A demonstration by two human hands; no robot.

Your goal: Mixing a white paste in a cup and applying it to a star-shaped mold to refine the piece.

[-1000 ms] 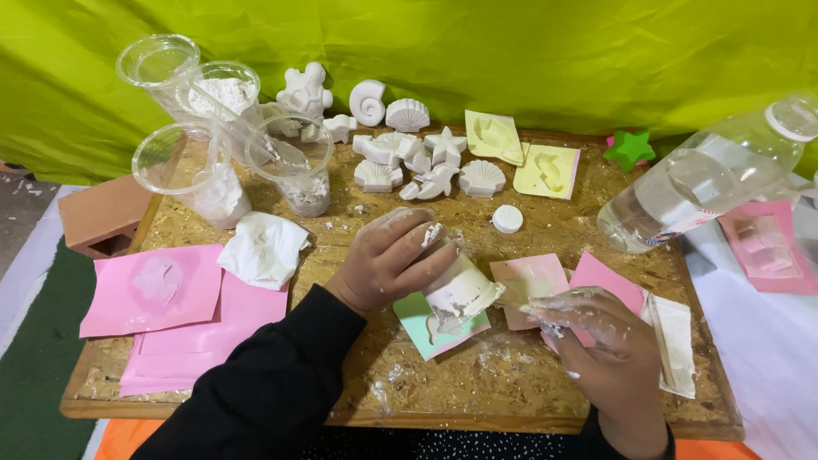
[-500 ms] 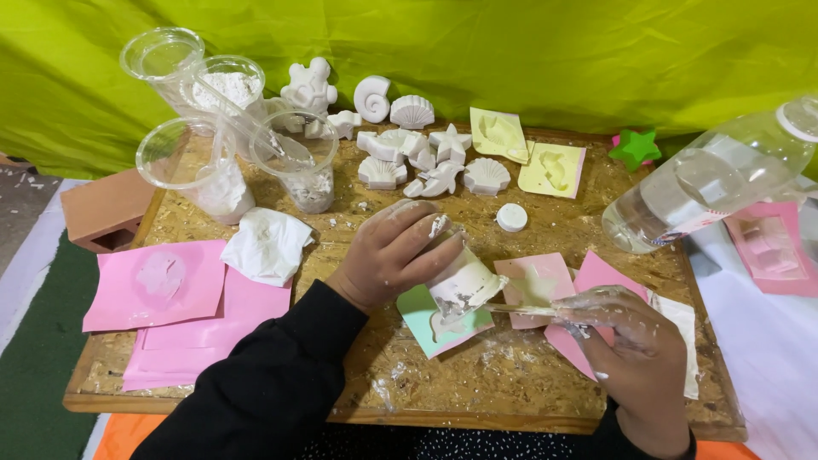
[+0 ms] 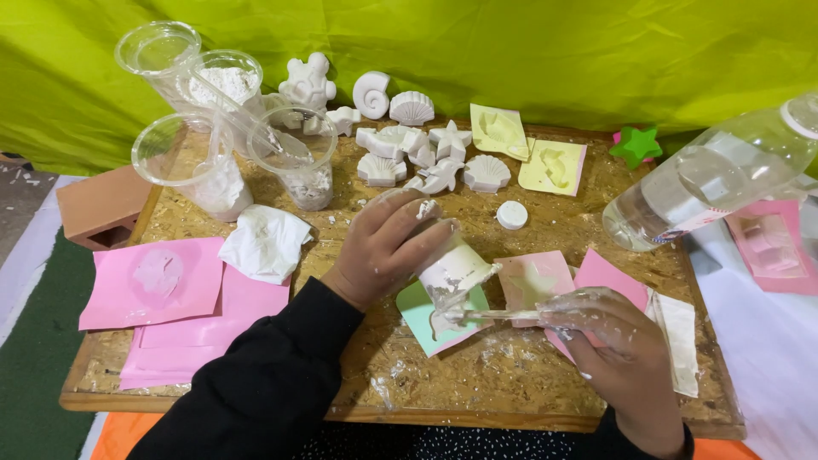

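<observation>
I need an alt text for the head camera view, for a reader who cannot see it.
The left hand tilts a clear plastic cup of white plaster over a green square mould, while the right hand holds a clear stick at the cup's mouth. White shell-shaped plaster casts lie at the back of the chipboard table.

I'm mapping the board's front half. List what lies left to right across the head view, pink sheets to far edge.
Pink sheets → crumpled white tissue → left hand tilting a plaster-smeared cup → green mould → right hand with a stick → clear bottle.
</observation>
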